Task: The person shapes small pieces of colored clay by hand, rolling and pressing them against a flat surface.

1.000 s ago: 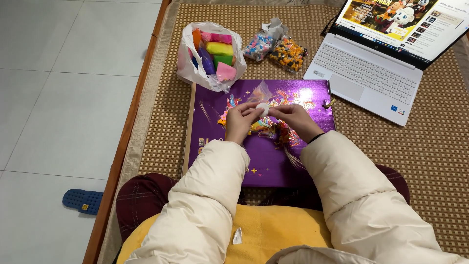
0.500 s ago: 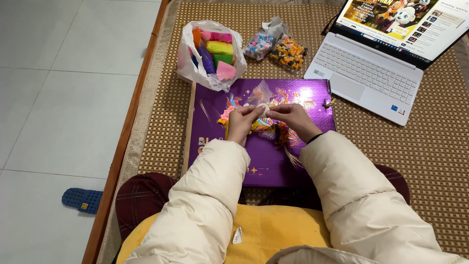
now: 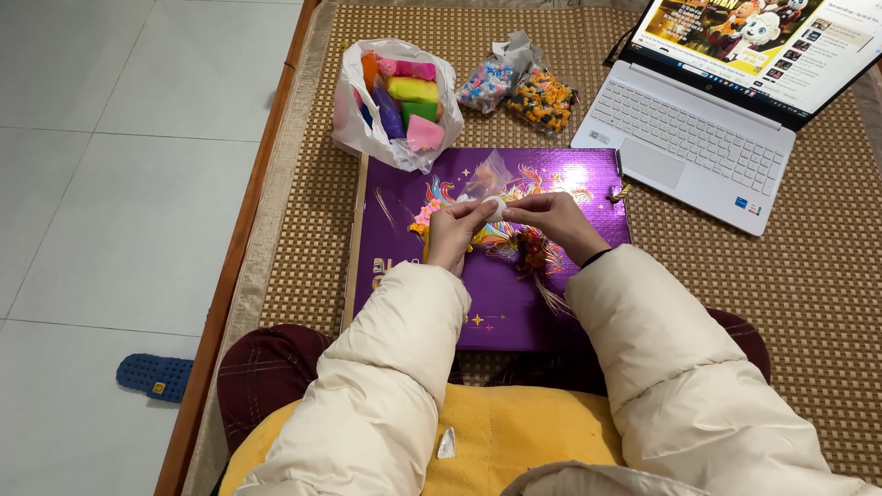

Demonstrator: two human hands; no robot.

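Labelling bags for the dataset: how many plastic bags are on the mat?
3. A large white plastic bag of coloured clay blocks sits above the purple box's left corner; a small clear bag of pastel beads and a small clear bag of orange-black beads lie right of it. Others may be hidden.

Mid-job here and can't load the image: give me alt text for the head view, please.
Both hands, left hand and right hand, pinch a small white lump over a purple box on a woven mat. Behind it sit a bag of coloured clay, two small packets and an open laptop.
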